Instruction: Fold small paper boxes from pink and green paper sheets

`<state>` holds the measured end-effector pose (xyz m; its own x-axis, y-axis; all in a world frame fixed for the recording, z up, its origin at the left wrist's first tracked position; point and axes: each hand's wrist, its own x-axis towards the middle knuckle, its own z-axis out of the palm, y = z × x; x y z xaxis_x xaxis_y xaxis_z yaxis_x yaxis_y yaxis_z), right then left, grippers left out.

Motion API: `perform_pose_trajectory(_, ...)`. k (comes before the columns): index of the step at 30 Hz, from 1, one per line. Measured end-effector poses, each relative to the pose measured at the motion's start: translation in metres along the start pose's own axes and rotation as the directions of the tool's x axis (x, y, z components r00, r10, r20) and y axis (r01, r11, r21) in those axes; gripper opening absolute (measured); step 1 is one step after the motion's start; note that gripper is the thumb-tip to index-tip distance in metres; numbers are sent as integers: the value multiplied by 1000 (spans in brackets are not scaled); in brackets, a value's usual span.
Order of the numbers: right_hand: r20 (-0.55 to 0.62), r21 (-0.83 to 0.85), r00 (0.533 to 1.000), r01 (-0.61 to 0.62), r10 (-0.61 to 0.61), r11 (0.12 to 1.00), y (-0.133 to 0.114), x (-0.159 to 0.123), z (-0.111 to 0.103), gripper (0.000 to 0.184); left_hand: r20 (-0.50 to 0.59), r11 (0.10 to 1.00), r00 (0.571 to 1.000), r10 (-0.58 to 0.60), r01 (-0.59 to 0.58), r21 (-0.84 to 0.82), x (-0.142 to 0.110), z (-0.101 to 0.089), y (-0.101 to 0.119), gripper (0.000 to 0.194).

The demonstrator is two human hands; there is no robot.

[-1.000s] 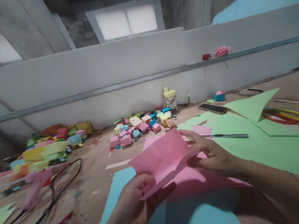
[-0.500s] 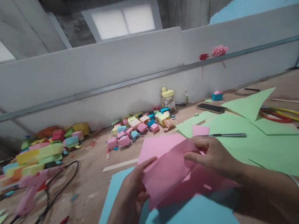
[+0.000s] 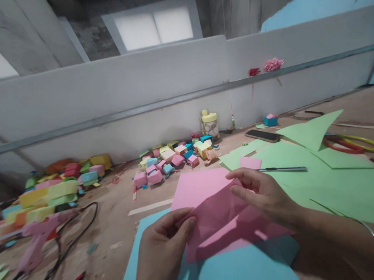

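A creased pink paper sheet (image 3: 220, 220) is held low over a blue sheet (image 3: 245, 274) at the bottom centre. My left hand (image 3: 163, 248) pinches its near left corner between thumb and fingers. My right hand (image 3: 264, 193) grips its far right edge, fingers curled over the fold. Another flat pink sheet (image 3: 196, 187) lies just behind the held one.
Green paper sheets (image 3: 314, 173) cover the right side, with a pen (image 3: 283, 168), a phone (image 3: 263, 135) and red and yellow hoops (image 3: 351, 143) on or near them. Piles of small folded paper boxes (image 3: 173, 158) lie by the wall. A pink glue gun (image 3: 36, 240) with cable lies left.
The pink sheet has been lowered and folded flatter toward the blue sheet. My left hand shifted from under the sheet to pinching its near corner.
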<state>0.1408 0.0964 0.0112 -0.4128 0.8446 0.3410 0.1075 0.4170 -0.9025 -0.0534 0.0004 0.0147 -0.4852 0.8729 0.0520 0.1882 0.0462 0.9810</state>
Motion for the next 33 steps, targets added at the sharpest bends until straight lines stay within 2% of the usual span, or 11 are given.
perform_pose_trajectory(1,-5,-29,1000,21,-21,999,0,0,-1,15,5,1000,1000,-3,3,4,0,0,0,13)
perform_pose_trajectory(5,-19,-124,997,73,-76,990,2,2,-5,19,42,1000,999,-4,3,27,3,-3,0,16)
perform_pose_trajectory(12,-30,-146,996,81,-86,986,6,5,-5,14,72,996,997,7,-14,93,7,-7,-2,21)
perform_pose_trajectory(19,-16,-101,1000,3,-5,995,8,6,-7,16,86,987,996,-7,-7,159,8,-9,-4,28)
perform_pose_trajectory(21,-6,-159,1000,-25,25,987,9,6,-7,17,94,982,996,-11,-7,189,9,-10,-4,30)
perform_pose_trajectory(26,45,-500,995,-55,89,864,11,6,-4,17,142,951,990,-22,-23,309,14,-8,-10,27)
perform_pose_trajectory(30,84,-633,991,-31,109,774,19,3,1,18,224,886,975,-15,-91,455,17,-3,-17,21)
perform_pose_trajectory(33,103,-729,990,6,101,685,26,1,5,18,253,810,967,40,-180,559,17,1,-21,19)
